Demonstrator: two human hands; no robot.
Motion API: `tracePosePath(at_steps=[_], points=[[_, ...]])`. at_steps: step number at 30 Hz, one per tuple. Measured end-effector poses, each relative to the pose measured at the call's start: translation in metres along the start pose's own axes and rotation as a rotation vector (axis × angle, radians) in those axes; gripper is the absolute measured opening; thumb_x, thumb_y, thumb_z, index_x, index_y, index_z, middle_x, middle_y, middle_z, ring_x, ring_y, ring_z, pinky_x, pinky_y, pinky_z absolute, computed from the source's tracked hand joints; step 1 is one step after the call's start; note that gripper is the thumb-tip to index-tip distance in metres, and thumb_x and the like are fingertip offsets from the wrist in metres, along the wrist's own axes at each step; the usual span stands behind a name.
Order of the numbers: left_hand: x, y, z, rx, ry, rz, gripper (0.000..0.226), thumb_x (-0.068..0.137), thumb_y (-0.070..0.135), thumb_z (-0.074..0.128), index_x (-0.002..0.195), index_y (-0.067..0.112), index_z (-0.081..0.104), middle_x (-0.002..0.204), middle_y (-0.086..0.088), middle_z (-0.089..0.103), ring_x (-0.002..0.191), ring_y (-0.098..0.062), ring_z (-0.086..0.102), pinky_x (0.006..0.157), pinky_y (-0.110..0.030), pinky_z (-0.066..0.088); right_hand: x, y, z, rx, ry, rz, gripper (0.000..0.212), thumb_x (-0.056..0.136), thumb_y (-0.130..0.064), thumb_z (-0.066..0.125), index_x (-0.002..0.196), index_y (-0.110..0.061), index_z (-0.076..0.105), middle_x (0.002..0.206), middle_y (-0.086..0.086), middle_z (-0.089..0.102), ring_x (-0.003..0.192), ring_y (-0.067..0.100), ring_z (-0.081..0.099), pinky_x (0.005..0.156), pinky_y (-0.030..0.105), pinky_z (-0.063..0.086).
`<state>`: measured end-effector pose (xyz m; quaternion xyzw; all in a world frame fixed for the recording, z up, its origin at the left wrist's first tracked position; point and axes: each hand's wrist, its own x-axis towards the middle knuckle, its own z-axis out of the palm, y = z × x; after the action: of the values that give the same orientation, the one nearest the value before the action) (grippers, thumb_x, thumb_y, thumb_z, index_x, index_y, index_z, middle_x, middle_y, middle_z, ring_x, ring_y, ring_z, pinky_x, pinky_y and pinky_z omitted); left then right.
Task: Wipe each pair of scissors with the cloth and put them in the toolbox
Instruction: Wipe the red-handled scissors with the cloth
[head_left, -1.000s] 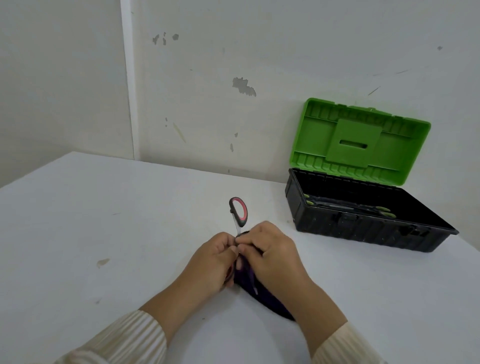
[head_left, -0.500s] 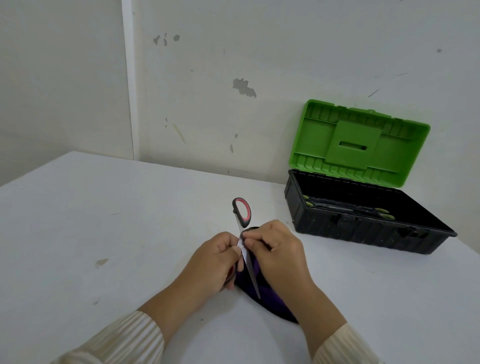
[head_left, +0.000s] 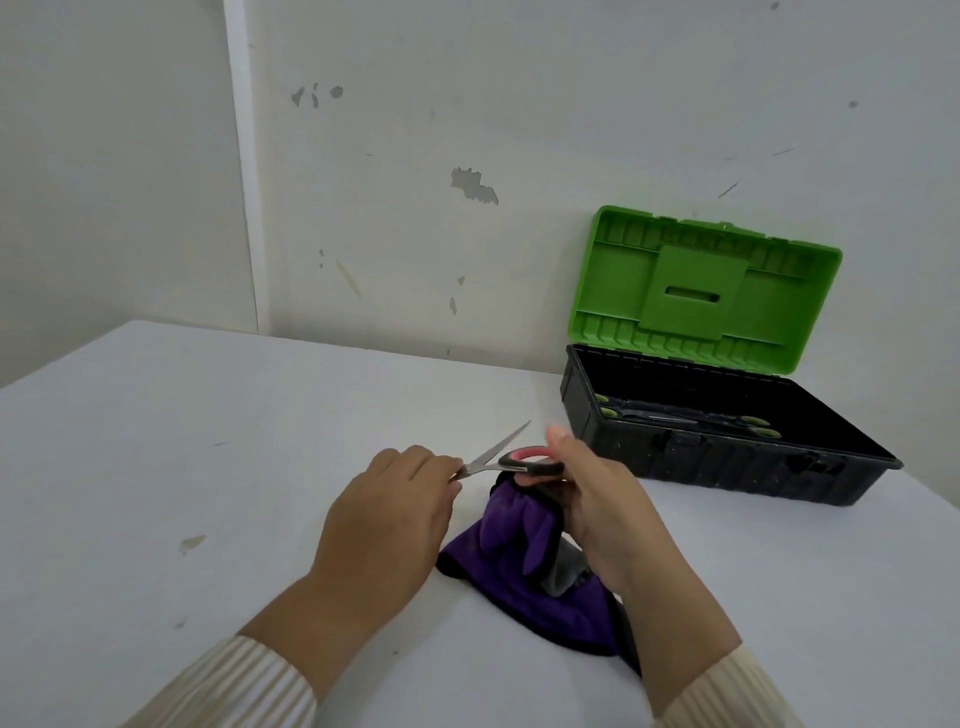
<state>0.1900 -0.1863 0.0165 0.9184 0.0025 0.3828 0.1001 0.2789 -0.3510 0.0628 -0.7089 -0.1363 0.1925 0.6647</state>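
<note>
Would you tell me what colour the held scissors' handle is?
The handle of the scissors is black with a red-pink inner lining; the head view shows it best.

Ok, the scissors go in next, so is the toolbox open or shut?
Open: the green lid stands raised at the back, and the toolbox interior shows, with green-handled scissors inside.

We see a white table (head_left: 208, 415) pushed into a wall (head_left: 519, 78) corner. A purple cloth (head_left: 519, 587) with dark trim lies bunched on it at centre-right near the front edge. A black toolbox (head_left: 727, 467) sits flat at far right, near the wall, its green lid (head_left: 691, 291) open and upright. There is a brownish stain (head_left: 192, 543) on the left with fainter marks nearby.
</note>
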Motion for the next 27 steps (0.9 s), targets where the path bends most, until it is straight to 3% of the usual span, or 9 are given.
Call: tracePosePath(at_steps=[2,5,9,13,18,21,23,25,27], points=[[0.0,0.001,0.001,-0.065,0.018,-0.075,0.023,0.091,0.03,0.048,0.097,0.019,0.066,0.08,0.007,0.064,0.072,-0.016,0.055,0.055,-0.026,0.049,-0.001,0.0,0.001,-0.024,-0.012,0.02,0.038,0.062,-0.045,0.069,0.081,-0.013,0.074,0.09,0.013,0.071,0.095,0.031,0.063,0.093,0.046,0.048],[0.005,0.008,-0.005,-0.406,-0.006,-0.521,0.019,0.086,0.032,0.064,0.096,0.02,0.055,0.086,0.009,0.061,0.078,-0.009,0.054,0.066,-0.02,0.045,-0.002,0.002,0.0,-0.102,0.014,0.041,0.025,0.069,-0.037,0.068,0.072,-0.012,0.072,0.072,0.006,0.068,0.074,0.025,0.061,0.075,0.04,0.049],[0.012,-0.001,-0.009,-0.834,-0.282,-0.888,0.014,0.081,0.03,0.071,0.086,0.019,0.066,0.075,0.007,0.061,0.059,-0.007,0.052,0.056,-0.019,0.038,-0.007,0.005,-0.002,-0.193,-0.033,0.009,0.023,0.081,-0.024,0.063,0.064,-0.012,0.069,0.051,-0.001,0.056,0.057,0.02,0.051,0.062,0.031,0.04],[0.011,-0.006,-0.014,-1.093,-0.416,-1.01,0.022,0.083,0.031,0.07,0.063,0.021,0.073,0.069,0.002,0.062,0.046,-0.011,0.048,0.049,-0.022,0.037,-0.007,0.006,-0.001,-0.279,-0.074,0.014,0.02,0.081,-0.025,0.063,0.072,-0.01,0.071,0.057,0.003,0.057,0.053,0.018,0.051,0.055,0.027,0.041],[0.013,-0.003,-0.019,-1.168,-0.426,-1.04,0.018,0.084,0.026,0.069,0.074,0.01,0.068,0.066,0.002,0.069,0.042,-0.012,0.049,0.042,-0.022,0.035,-0.007,0.004,-0.006,-0.376,-0.037,0.019,0.024,0.079,-0.036,0.065,0.072,-0.014,0.071,0.057,-0.002,0.058,0.055,0.016,0.055,0.058,0.031,0.044],[0.012,-0.001,-0.019,-1.107,-0.479,-1.009,0.02,0.083,0.023,0.07,0.071,0.009,0.065,0.059,0.003,0.067,0.04,-0.011,0.044,0.039,-0.02,0.031,-0.001,0.0,-0.016,-0.401,0.263,-0.259,0.015,0.079,-0.023,0.068,0.067,-0.031,0.07,0.084,-0.005,0.064,0.082,0.013,0.061,0.081,0.03,0.048],[0.012,0.001,-0.017,-1.096,-0.501,-1.021,0.019,0.083,0.021,0.071,0.069,0.009,0.065,0.058,0.003,0.066,0.04,-0.011,0.044,0.038,-0.019,0.03,-0.005,-0.005,-0.014,-0.515,0.377,-0.477,0.031,0.08,-0.008,0.065,0.075,-0.038,0.067,0.09,-0.013,0.061,0.088,0.001,0.058,0.086,0.016,0.044],[0.011,0.004,-0.015,-1.093,-0.501,-1.025,0.018,0.083,0.017,0.07,0.067,0.01,0.064,0.056,0.002,0.064,0.039,-0.012,0.042,0.039,-0.019,0.028,-0.013,-0.006,0.002,-0.658,0.297,-0.617,0.028,0.079,-0.004,0.065,0.086,-0.03,0.069,0.089,-0.016,0.061,0.089,-0.006,0.056,0.079,0.001,0.037],[0.01,0.007,-0.013,-1.087,-0.473,-1.008,0.018,0.084,0.013,0.067,0.067,0.009,0.063,0.054,0.002,0.061,0.038,-0.012,0.039,0.041,-0.018,0.025,-0.017,0.001,0.024,-0.852,0.086,-0.632,0.019,0.082,-0.008,0.061,0.092,-0.022,0.069,0.089,-0.01,0.063,0.087,0.001,0.056,0.077,0.004,0.039]])
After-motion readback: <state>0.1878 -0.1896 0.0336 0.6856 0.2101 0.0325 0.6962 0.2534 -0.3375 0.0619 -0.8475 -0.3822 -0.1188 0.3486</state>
